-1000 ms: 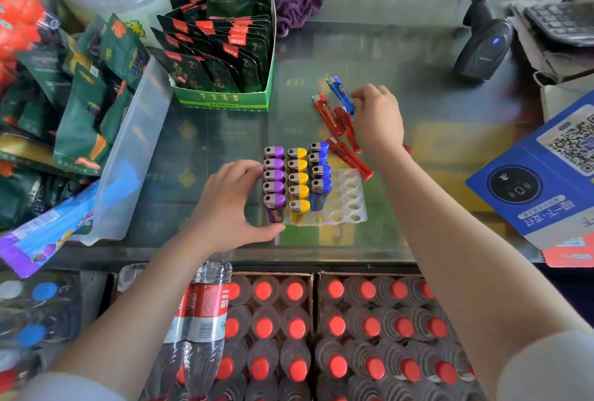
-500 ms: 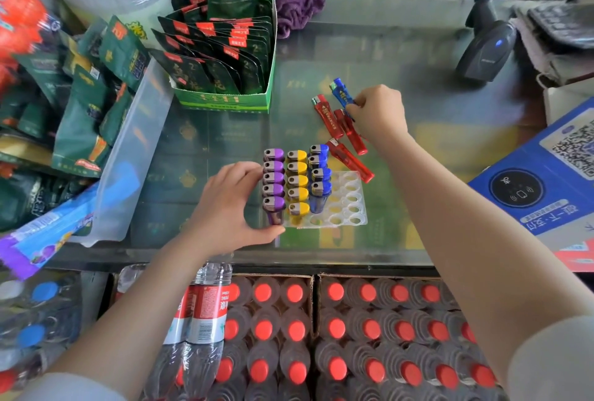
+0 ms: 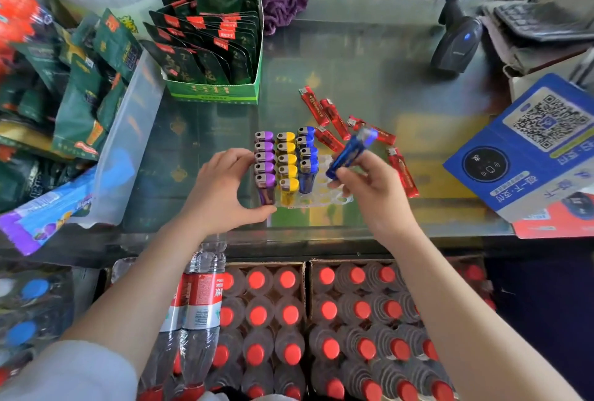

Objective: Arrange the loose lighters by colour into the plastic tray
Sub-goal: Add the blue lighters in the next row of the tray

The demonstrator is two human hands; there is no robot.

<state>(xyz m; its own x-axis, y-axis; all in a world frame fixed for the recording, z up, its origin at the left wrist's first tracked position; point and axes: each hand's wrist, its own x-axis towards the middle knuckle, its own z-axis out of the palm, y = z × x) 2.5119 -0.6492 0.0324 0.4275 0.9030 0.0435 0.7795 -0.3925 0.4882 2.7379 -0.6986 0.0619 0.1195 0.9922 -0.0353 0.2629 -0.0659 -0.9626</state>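
Observation:
A clear plastic tray with round holes sits on the glass counter. It holds a purple row, a yellow row and a blue row of upright lighters. My left hand grips the tray's left front corner, thumb along its front edge. My right hand holds a blue lighter tilted above the tray's empty right side. Several loose red lighters lie on the glass behind and to the right of the tray.
A green display box of dark packets stands behind the tray on the left. A barcode scanner and a blue QR code sign are at the right. Boxes of red-capped bottles sit below the counter's front edge.
My right hand picked the blue lighter out of the loose pile and carried it back toward me, over the tray. The left hand stayed on the tray.

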